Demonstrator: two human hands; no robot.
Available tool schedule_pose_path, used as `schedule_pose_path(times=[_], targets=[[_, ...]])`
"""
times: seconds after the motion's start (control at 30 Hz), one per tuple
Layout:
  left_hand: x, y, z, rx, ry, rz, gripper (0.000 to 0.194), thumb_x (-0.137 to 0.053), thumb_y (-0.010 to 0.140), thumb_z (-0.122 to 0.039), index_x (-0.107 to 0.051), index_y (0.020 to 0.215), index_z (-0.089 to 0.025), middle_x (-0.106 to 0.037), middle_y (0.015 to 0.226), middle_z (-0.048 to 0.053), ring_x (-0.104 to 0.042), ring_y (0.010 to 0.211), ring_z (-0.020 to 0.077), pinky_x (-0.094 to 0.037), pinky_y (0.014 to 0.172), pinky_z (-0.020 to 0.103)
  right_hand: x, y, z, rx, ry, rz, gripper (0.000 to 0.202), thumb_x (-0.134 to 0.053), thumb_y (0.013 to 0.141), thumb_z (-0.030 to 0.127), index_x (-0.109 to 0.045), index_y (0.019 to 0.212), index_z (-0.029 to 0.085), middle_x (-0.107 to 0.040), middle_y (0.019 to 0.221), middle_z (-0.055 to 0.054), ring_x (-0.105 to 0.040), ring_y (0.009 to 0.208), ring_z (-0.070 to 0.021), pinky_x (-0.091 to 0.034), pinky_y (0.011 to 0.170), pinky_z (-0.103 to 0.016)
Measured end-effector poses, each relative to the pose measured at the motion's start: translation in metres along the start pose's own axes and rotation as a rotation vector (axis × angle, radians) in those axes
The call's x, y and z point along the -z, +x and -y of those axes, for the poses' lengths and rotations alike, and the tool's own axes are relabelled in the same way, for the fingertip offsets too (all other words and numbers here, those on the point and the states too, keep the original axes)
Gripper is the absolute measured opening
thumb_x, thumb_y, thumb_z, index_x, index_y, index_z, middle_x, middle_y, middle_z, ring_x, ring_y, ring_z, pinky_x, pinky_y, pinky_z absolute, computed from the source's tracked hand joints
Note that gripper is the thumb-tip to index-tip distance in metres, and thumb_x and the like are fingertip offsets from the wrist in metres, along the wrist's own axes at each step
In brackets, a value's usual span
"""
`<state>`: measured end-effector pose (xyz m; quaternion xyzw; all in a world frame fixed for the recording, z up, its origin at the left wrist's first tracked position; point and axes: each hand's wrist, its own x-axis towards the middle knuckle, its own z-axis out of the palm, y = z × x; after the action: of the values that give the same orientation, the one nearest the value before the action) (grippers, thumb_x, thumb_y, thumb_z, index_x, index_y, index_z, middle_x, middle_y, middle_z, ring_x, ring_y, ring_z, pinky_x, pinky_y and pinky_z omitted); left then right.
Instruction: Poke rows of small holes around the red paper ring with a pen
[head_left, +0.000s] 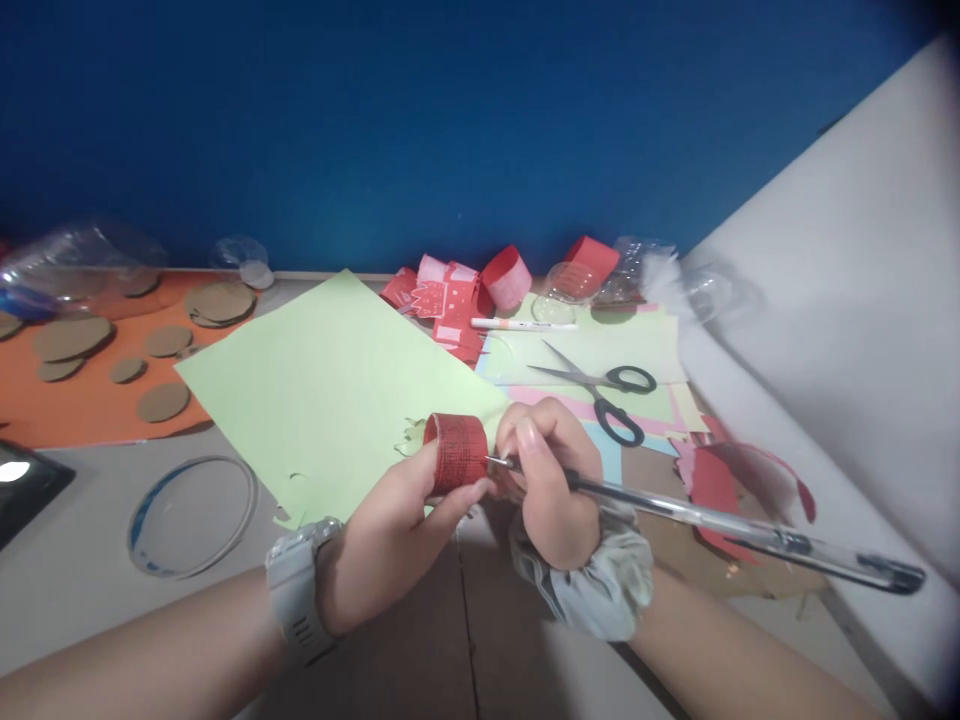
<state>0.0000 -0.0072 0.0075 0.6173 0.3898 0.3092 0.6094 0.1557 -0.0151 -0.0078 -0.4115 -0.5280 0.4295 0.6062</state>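
My left hand grips a small red paper roll covered with dark drawn lines. Its thumb lies along the bottom of the roll and the other fingers are mostly hidden behind it. In my right hand is a clear black-tipped pen, its point at the roll's right side; I cannot tell whether it touches. A small pale green cut piece shows just beyond the roll. Under and behind the hands lies a large light green paper sheet, with a small cut near its front corner.
Black-handled scissors lie open on stacked coloured paper at right. A white marker and red paper pieces are behind. Cardboard discs rest on orange paper at left, near a clear ring. A blue wall closes the back.
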Motion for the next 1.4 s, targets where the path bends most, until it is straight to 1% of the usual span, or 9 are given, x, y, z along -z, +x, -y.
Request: schedule_pose_path(times=[0.13,0.27,0.4,0.57,0.73,0.93,1.07,1.27,1.4], targets=[[0.0020,0.0000,0.0002,0.092,0.060,-0.019,0.012,-0.057,0.095,-0.027,-0.064,0.095,-0.017,-0.075,0.095,0.004,-0.068,0.089,0.0195,-0.052,0.084,0.029,-0.0001,-0.0020,0.0022,0.010,-0.074,0.048,0.029,-0.050,0.105,0.034,-0.049,0.077,0.023,-0.048,0.068,0.003,-0.040,0.053,-0.0125,-0.033,0.053,-0.031],[0.0045,-0.0007,0.0010,0.122,0.141,-0.019,0.018,-0.055,0.096,-0.033,-0.063,0.090,-0.017,-0.072,0.087,0.002,-0.064,0.085,0.0201,-0.050,0.080,0.030,0.0006,-0.0011,0.0032,-0.017,-0.159,0.098,0.032,-0.048,0.105,0.035,-0.047,0.076,0.023,-0.044,0.067,0.003,-0.039,0.057,-0.0139,-0.032,0.055,-0.031],[0.0046,-0.0008,0.0004,0.109,0.117,0.003,0.021,-0.054,0.098,-0.035,-0.063,0.090,-0.018,-0.072,0.088,0.001,-0.064,0.085,0.0185,-0.050,0.080,0.027,0.0004,0.0014,0.0034,-0.029,-0.155,0.097,0.031,-0.048,0.104,0.034,-0.047,0.075,0.023,-0.044,0.067,0.004,-0.037,0.056,-0.0124,-0.033,0.054,-0.029],[0.0039,-0.0007,-0.0011,0.101,0.132,0.005,0.016,-0.053,0.099,-0.031,-0.063,0.095,-0.019,-0.075,0.094,0.001,-0.066,0.087,0.0177,-0.050,0.083,0.027,-0.0018,0.0016,0.0027,-0.131,-0.102,0.077,0.033,-0.050,0.103,0.038,-0.047,0.075,0.023,-0.043,0.064,0.005,-0.038,0.052,-0.0118,-0.033,0.050,-0.028],[0.0040,-0.0009,-0.0014,0.092,0.177,-0.015,0.013,-0.054,0.099,-0.028,-0.063,0.095,-0.019,-0.077,0.094,0.002,-0.068,0.088,0.0187,-0.051,0.083,0.028,-0.0032,0.0005,0.0018,-0.174,-0.093,0.065,0.032,-0.051,0.103,0.039,-0.049,0.076,0.023,-0.045,0.066,0.004,-0.040,0.051,-0.0115,-0.033,0.048,-0.027],[0.0039,-0.0020,-0.0007,0.090,0.198,-0.020,0.013,-0.053,0.099,-0.029,-0.062,0.096,-0.019,-0.076,0.094,0.002,-0.067,0.087,0.0182,-0.051,0.084,0.028,-0.0023,0.0023,0.0034,-0.176,-0.084,0.086,0.031,-0.049,0.103,0.038,-0.048,0.076,0.024,-0.042,0.062,0.005,-0.040,0.051,-0.0121,-0.033,0.048,-0.027],[0.0042,-0.0024,-0.0010,0.051,0.186,-0.023,0.010,-0.054,0.098,-0.027,-0.061,0.097,-0.020,-0.075,0.095,0.001,-0.067,0.087,0.0172,-0.051,0.083,0.027,-0.0008,0.0033,0.0044,-0.196,-0.114,0.122,0.031,-0.050,0.102,0.038,-0.048,0.075,0.024,-0.040,0.059,0.005,-0.039,0.050,-0.0127,-0.033,0.047,-0.027],[0.0047,-0.0025,-0.0022,0.064,0.185,-0.015,0.012,-0.053,0.099,-0.027,-0.060,0.093,-0.019,-0.075,0.091,0.001,-0.067,0.084,0.0172,-0.050,0.082,0.027,-0.0020,0.0038,0.0051,-0.178,-0.114,0.093,0.031,-0.048,0.102,0.038,-0.047,0.075,0.024,-0.044,0.063,0.004,-0.042,0.052,-0.0126,-0.034,0.048,-0.027],[0.0046,-0.0029,0.0005,0.063,0.220,-0.013,0.013,-0.052,0.099,-0.028,-0.060,0.095,-0.019,-0.074,0.094,0.003,-0.066,0.087,0.0182,-0.050,0.083,0.028,-0.0003,0.0032,0.0041,-0.176,-0.112,0.134,0.029,-0.049,0.102,0.035,-0.047,0.075,0.024,-0.041,0.063,0.005,-0.038,0.051,-0.0121,-0.032,0.047,-0.027]])
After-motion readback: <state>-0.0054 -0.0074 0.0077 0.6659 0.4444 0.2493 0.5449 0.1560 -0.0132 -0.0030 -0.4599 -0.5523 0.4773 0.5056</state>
